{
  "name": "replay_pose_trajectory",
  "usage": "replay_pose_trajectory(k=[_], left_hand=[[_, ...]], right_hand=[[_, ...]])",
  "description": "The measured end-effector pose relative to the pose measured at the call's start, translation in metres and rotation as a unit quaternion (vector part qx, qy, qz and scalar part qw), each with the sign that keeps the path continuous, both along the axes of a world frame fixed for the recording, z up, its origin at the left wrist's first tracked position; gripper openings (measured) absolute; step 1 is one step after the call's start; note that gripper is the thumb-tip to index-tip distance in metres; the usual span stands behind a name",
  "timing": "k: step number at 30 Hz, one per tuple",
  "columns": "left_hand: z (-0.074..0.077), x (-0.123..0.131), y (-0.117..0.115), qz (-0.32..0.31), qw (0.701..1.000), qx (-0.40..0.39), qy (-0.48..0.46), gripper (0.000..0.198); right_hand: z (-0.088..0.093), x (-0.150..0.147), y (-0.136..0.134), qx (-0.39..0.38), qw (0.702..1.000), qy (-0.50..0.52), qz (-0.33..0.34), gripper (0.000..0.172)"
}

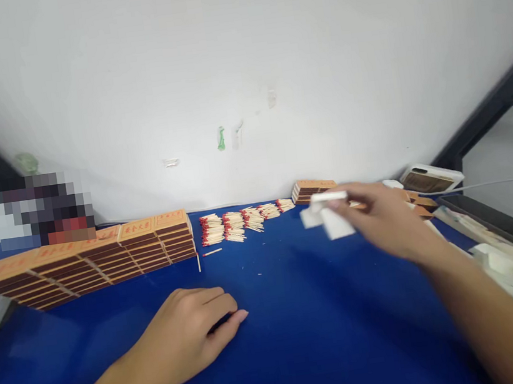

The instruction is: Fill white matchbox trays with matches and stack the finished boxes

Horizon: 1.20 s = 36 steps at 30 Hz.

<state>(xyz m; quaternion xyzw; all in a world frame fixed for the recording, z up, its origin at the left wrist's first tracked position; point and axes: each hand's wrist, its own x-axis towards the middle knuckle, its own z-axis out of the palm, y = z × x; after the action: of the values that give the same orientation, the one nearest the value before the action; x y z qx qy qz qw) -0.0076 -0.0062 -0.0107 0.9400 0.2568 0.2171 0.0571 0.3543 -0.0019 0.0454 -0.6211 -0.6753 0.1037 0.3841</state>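
My right hand [380,216] is raised over the blue table, its thumb and fingers pinching a white folded card piece [337,224] with flaps hanging down. Behind that piece, against the wall, sits a short stack of matchboxes [315,185]. My left hand [202,322] rests on the table with its fingers loosely curled and a gap showing between thumb and forefinger; nothing is visible in it. Several piles of red-tipped matches [234,225] lie in a row along the wall. Two loose matches [212,252] lie in front of the leftmost pile.
A long stacked row of orange matchboxes [138,248] lines the back left. At the right are a phone [431,177], a dark flat object [502,226], white card pieces [500,264] and orange-brown pieces [421,203]. A thin cable [487,185] runs rightward. The white wall [239,62] bounds the table's back.
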Motion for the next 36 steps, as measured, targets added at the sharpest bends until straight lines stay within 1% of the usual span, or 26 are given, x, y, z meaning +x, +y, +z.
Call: replay_pose_trajectory(k=[1,3,5,6,7,9,11,13,14,16,18,20,24,28,31,33,36], left_hand=[[0.0,0.0,0.0,0.001,1.0,-0.004,-0.005,0.029],[-0.001,0.0,0.001,0.014,0.999,-0.019,-0.023,0.022],[0.0,0.0,0.001,0.042,0.997,-0.037,-0.051,0.012],[0.0,0.001,0.001,0.061,0.995,-0.042,-0.065,0.016],[0.001,0.002,0.001,0.08,0.993,-0.041,-0.076,0.024],[0.002,0.005,0.0,0.109,0.99,-0.029,-0.089,0.043],[0.002,0.009,-0.002,0.117,0.989,-0.022,-0.09,0.058],[0.0,0.014,-0.003,0.102,0.991,-0.032,-0.08,0.062],[-0.001,0.016,-0.003,0.093,0.992,-0.039,-0.072,0.059],[-0.003,0.02,-0.003,0.076,0.994,-0.055,-0.055,0.044],[-0.003,0.021,-0.003,0.065,0.994,-0.074,-0.044,0.027],[-0.002,0.02,-0.002,0.061,0.994,-0.086,-0.042,0.021],[0.002,0.013,0.001,0.075,0.992,-0.089,-0.042,0.02],[0.001,0.008,0.004,0.08,0.992,-0.088,-0.04,0.021],[0.0,0.008,0.004,0.078,0.993,-0.088,-0.035,0.022],[-0.001,0.009,0.003,0.076,0.993,-0.086,-0.034,0.022],[0.0,0.009,0.001,0.073,0.993,-0.086,-0.034,0.022]], right_hand=[[-0.006,-0.017,0.0,-0.045,0.996,0.033,0.066,0.037],[-0.019,-0.046,-0.002,-0.131,0.974,0.104,0.156,0.037],[-0.03,-0.065,-0.004,-0.191,0.946,0.154,0.212,0.038],[-0.034,-0.071,-0.005,-0.208,0.935,0.173,0.229,0.038],[-0.037,-0.075,-0.005,-0.216,0.928,0.188,0.238,0.038],[-0.041,-0.076,-0.005,-0.211,0.928,0.202,0.233,0.04],[-0.042,-0.074,-0.004,-0.186,0.942,0.19,0.205,0.04],[-0.042,-0.071,-0.002,-0.156,0.962,0.146,0.168,0.04],[-0.042,-0.07,-0.001,-0.14,0.972,0.119,0.149,0.039],[-0.043,-0.069,0.0,-0.114,0.983,0.074,0.125,0.037],[-0.044,-0.07,0.0,-0.103,0.986,0.054,0.121,0.035],[-0.046,-0.071,0.0,-0.103,0.986,0.05,0.121,0.034],[-0.049,-0.068,0.003,-0.085,0.99,0.05,0.104,0.034],[-0.045,-0.065,0.003,-0.07,0.988,0.112,0.082,0.038],[-0.037,-0.066,-0.001,-0.083,0.979,0.155,0.107,0.039],[-0.034,-0.067,-0.003,-0.094,0.976,0.155,0.121,0.037],[-0.036,-0.066,-0.003,-0.084,0.983,0.124,0.108,0.034]])
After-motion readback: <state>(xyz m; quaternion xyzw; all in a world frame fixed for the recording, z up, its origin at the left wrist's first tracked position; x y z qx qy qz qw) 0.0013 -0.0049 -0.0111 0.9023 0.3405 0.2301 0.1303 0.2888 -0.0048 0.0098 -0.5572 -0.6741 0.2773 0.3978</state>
